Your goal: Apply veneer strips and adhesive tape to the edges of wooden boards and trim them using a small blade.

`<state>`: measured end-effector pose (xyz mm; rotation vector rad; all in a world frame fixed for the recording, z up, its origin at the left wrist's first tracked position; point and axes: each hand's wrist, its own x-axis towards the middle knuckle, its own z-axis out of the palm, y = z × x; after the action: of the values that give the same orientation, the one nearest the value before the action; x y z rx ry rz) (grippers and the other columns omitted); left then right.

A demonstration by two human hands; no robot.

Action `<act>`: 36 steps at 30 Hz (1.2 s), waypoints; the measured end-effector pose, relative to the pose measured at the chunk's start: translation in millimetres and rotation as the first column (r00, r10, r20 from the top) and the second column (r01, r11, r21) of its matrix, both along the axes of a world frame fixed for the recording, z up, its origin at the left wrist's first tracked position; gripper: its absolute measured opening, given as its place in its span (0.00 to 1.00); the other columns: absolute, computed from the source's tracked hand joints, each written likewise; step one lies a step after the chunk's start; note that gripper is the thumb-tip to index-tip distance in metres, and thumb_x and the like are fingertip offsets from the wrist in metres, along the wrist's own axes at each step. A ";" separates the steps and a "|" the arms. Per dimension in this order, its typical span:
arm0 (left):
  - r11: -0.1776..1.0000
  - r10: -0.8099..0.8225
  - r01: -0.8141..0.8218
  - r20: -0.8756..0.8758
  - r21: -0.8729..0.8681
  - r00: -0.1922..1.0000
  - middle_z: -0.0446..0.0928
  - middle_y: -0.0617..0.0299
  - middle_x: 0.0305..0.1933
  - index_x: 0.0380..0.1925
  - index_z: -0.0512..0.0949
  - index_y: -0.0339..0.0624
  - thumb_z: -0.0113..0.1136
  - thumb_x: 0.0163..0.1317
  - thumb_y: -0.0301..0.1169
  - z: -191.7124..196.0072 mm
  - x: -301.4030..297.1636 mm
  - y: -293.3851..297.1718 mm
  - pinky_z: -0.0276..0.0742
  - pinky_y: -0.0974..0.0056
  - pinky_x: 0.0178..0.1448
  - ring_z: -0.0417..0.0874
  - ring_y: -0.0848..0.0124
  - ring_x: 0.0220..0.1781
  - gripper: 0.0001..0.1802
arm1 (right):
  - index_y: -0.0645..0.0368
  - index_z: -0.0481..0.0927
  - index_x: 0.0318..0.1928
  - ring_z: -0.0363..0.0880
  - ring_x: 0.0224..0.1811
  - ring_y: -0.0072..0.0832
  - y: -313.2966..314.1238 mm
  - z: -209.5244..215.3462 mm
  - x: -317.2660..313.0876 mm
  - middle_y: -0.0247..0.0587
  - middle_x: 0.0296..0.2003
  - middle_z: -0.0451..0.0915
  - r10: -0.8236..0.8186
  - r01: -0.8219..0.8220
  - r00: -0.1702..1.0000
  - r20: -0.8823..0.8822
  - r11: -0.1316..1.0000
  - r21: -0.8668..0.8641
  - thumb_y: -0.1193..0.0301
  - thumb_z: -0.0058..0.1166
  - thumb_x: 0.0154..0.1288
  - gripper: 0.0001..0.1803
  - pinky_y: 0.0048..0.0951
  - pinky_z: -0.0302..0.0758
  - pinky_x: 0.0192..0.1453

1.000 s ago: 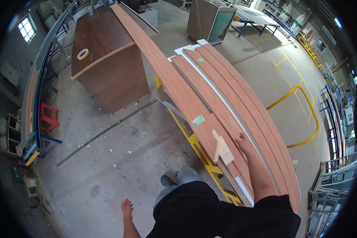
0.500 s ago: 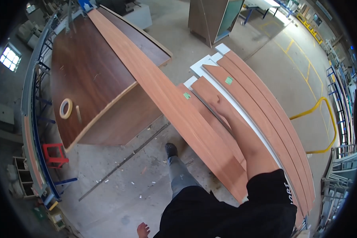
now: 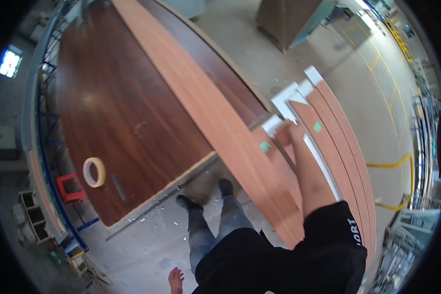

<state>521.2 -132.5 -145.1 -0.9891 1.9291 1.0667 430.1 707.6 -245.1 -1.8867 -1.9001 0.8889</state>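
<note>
Right hand point(image 3: 288, 133), right of centre: arm extended along a long reddish-brown wood panel point(image 3: 215, 117), grip closed over the panel's right edge, fingers curled on the board just beside a small green sticker point(image 3: 265, 146). The panel runs diagonally from the top centre of the frame down to the lower right, lying across a large dark wood bench point(image 3: 117, 112) at upper left and a stack of similar panels point(image 3: 338, 142) with white edging at right. Left hand point(image 3: 175, 281), bottom centre: hanging free beside the leg, fingers loosely open, holding nothing. Roll of tape point(image 3: 94, 172): flat on the bench's lower left part. Red stool point(image 3: 69, 188): on the floor at the left.
</note>
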 end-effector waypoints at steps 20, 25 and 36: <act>0.326 -0.399 0.484 -0.346 0.812 0.849 0.73 0.53 0.55 0.63 0.63 0.39 0.49 0.70 0.44 122.6 -284.9 366.1 0.72 0.61 0.60 0.75 0.66 0.56 0.28 | 0.70 0.80 0.36 0.80 0.36 0.36 -351.2 257.5 115.7 0.56 0.29 0.81 0.306 -0.306 0.952 -0.023 0.952 -0.022 0.58 0.50 0.66 0.22 0.37 0.74 0.40; 0.302 -0.218 0.123 -0.057 0.945 0.974 0.71 0.53 0.58 0.62 0.63 0.41 0.51 0.68 0.47 122.3 -306.0 374.7 0.68 0.57 0.64 0.72 0.64 0.61 0.30 | 0.70 0.78 0.26 0.69 0.21 0.21 -409.4 237.2 247.2 0.38 0.17 0.74 0.232 -0.234 0.970 -0.075 0.972 -0.017 0.64 0.52 0.63 0.19 0.32 0.63 0.22; 0.312 -0.120 -0.123 0.167 0.942 0.979 0.74 0.58 0.58 0.58 0.69 0.40 0.57 0.64 0.42 97.7 -223.9 348.2 0.71 0.57 0.61 0.74 0.65 0.59 0.26 | 0.65 0.77 0.27 0.66 0.22 0.23 -533.1 265.2 343.3 0.36 0.17 0.67 0.262 -0.258 0.960 0.095 0.965 -0.051 0.59 0.52 0.64 0.19 0.32 0.62 0.22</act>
<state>297.3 215.7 -47.4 -0.3327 0.7475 1.7019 773.4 174.6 20.1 -1.7590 -2.2461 0.9268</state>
